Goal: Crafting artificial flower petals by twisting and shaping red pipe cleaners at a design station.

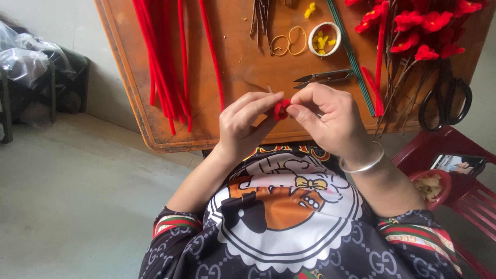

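Both my hands meet over the near edge of an orange-brown table [237,62]. My left hand [243,124] and my right hand [328,116] pinch a small red felt flower piece [281,109] between their fingertips. A thin brown stem tip pokes up just above my left fingers. A silver bangle [364,164] circles my right wrist.
Long red fuzzy stems [165,67] lie on the table's left. Small thread snips [325,77], a white cup of yellow bits [324,39], rubber bands [289,44], finished red flowers [423,26] and black scissors [447,101] lie to the right. A red stool [465,175] holds a phone and bowl.
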